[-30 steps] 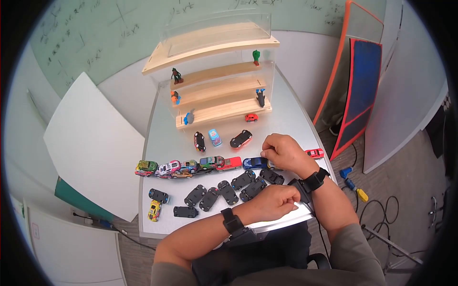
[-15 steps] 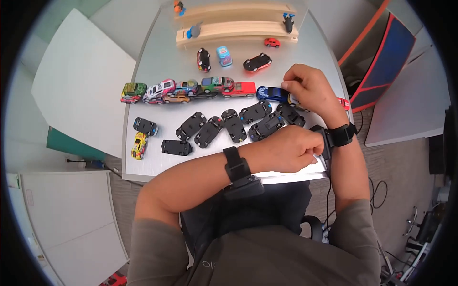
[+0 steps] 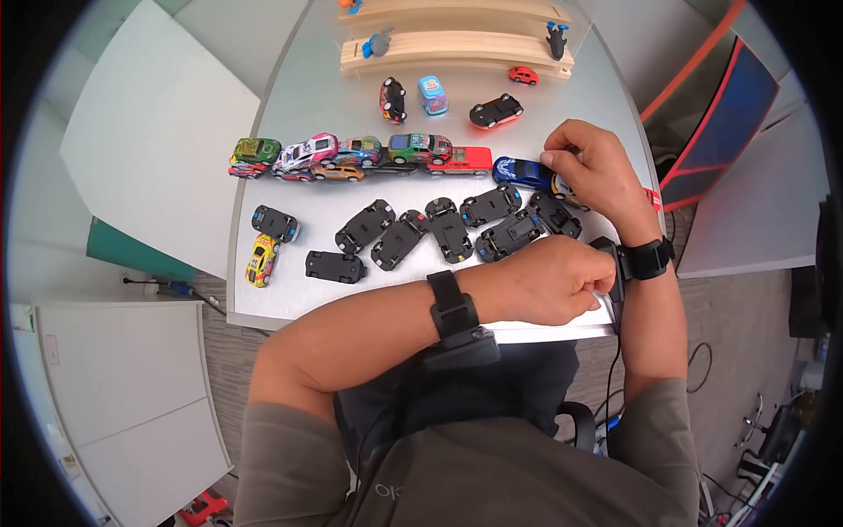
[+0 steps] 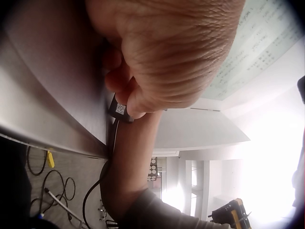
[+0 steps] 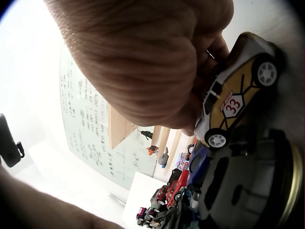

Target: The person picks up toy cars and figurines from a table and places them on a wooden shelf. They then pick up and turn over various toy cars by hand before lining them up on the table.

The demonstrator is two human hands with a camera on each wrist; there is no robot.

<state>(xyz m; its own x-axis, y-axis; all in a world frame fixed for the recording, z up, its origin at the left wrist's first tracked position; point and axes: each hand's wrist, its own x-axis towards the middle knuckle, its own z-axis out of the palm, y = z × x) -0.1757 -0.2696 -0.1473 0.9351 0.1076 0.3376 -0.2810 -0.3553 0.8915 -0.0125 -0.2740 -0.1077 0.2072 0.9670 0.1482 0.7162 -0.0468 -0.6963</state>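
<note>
In the head view my right hand [image 3: 599, 171] is bent over a white-and-yellow toy car [image 3: 565, 187] at the right of the row, thumb and fingers gripping it. The right wrist view shows this toy car [image 5: 233, 93] with a "33" on its side, fingers behind it. A blue toy car [image 3: 521, 172] sits directly left of it, right by the thumb. My left hand [image 3: 558, 279] hangs loosely curled over the table's front edge, holding nothing, close to the black box on the right wrist.
Left along the row are a red pickup [image 3: 465, 160] and several stacked cars [image 3: 305, 151]. Several overturned black-bottomed cars [image 3: 450, 230] lie nearer me, with a yellow car [image 3: 262, 261] at left. Behind the row lies another overturned car [image 3: 496, 111], before the wooden shelf [image 3: 457, 53].
The head view has tilted downward, so the shelf has slid up and partly out of frame. Both hands and the cars keep nearly the same places on the table.
</note>
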